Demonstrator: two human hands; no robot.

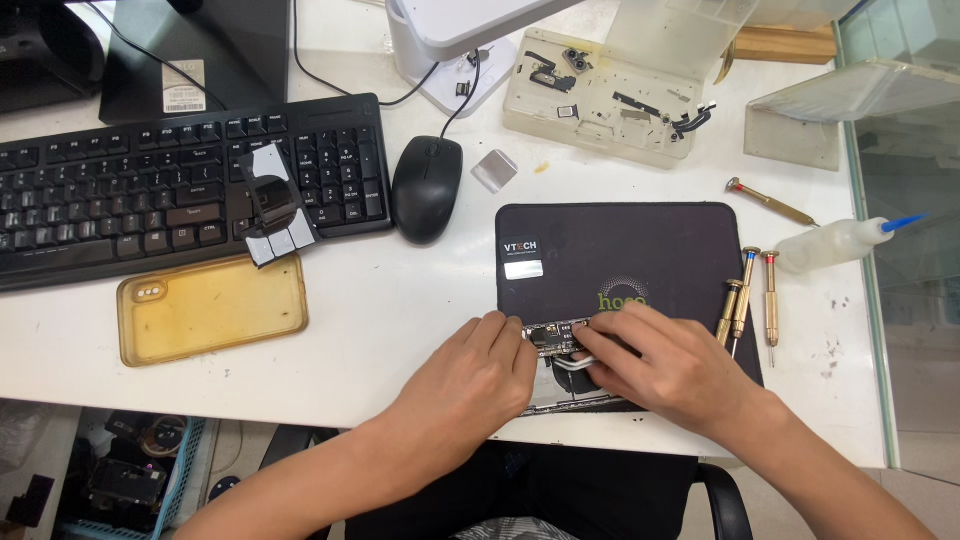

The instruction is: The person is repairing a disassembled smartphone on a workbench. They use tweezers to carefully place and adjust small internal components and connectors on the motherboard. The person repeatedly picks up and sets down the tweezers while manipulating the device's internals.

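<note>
An opened phone with its circuit board showing lies on a black work mat near the table's front edge. My left hand rests on the phone's left side and steadies it. My right hand covers the phone's right side and pinches metal tweezers, whose tips point at the board. Much of the phone is hidden under both hands.
Three small screwdrivers lie right of the mat, another farther back, beside a white squeeze bottle. A yellowed phone case, black keyboard, mouse and a clear parts tray stand around.
</note>
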